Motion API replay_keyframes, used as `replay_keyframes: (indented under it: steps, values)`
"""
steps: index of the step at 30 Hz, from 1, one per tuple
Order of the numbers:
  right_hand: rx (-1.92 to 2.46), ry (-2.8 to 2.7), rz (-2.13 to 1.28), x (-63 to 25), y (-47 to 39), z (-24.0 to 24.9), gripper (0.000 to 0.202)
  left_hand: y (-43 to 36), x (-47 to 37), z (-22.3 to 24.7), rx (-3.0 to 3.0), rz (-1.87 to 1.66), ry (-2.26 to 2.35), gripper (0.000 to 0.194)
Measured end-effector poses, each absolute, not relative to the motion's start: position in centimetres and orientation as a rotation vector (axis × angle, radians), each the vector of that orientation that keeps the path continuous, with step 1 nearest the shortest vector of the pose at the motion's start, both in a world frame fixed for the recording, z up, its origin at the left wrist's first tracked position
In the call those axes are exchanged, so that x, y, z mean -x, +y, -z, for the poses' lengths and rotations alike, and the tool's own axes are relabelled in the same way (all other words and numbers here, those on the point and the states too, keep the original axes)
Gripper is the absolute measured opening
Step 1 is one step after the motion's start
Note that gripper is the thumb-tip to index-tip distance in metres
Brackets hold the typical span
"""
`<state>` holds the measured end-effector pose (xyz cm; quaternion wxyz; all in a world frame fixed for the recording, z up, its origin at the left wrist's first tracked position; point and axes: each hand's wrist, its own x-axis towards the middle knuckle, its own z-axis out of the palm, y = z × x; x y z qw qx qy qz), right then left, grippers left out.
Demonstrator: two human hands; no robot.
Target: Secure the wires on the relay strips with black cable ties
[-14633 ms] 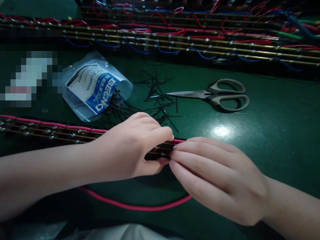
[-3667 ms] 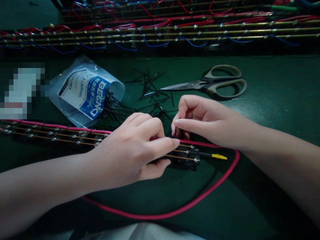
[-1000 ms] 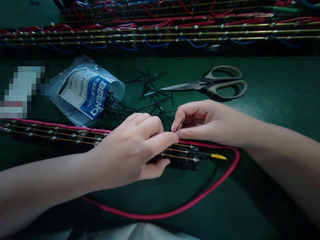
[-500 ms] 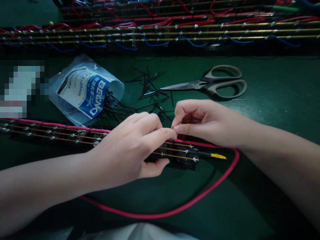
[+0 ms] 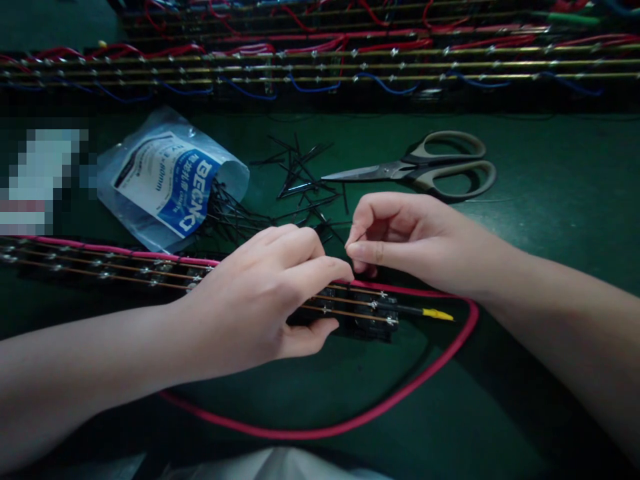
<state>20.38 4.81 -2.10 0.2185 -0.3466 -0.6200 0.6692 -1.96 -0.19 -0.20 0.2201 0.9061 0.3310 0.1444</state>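
Observation:
My left hand (image 5: 270,293) lies over a long strip of black blocks joined by copper rods (image 5: 367,319), fingers on the far side and thumb on the near side. A thick red cable (image 5: 310,432) follows the strip's far edge, passes under my fingers and loops back toward me. Just above the cable, my right hand (image 5: 400,233) pinches what looks like the thin end of a black cable tie, mostly hidden by the fingertips. Loose black cable ties (image 5: 305,170) lie beyond my hands. A yellow-tipped black lead (image 5: 436,313) sticks out of the strip's right end.
An open plastic bag (image 5: 165,180) spills more black ties at the left. Scissors (image 5: 405,170) lie beyond my right hand, blades pointing left. Long racks of brass rods (image 5: 310,69) with red and blue wires span the back of the green table (image 5: 550,200).
My right hand has drawn slightly up and away from my left fingertips, still pinched. My left hand, the strip and the red cable stay nearly the same.

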Motion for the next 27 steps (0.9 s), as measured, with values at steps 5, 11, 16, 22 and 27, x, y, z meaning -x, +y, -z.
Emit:
replay_keyframes:
  steps: [5, 11, 16, 22, 27]
  values:
    - [0.977, -2.004, -1.712, -20.34, 4.73, 1.65, 0.014, -0.25, 1.88, -0.06, -2.460, -0.337, 0.991, 0.024]
    - [1.031, -2.031, -1.814, -20.39, 5.02, 1.50, 0.031, -0.11, 1.90, 0.02, -2.450, -0.344, 0.979, 0.021]
    - [1.128, -1.888, -1.839, -20.24, 5.03, 1.69, 0.043, -0.21, 1.89, 0.04, -2.440, -0.363, 0.976, 0.023]
    - [1.139, -2.098, -1.779, -20.14, 4.65, 1.45, 0.052, -0.18, 1.92, -0.02, -2.432, -0.401, 0.963, 0.023]
    - [1.175, -2.099, -1.716, -19.78, 4.67, 1.22, 0.048, -0.14, 1.92, 0.23, -2.436, -0.424, 0.948, 0.024]
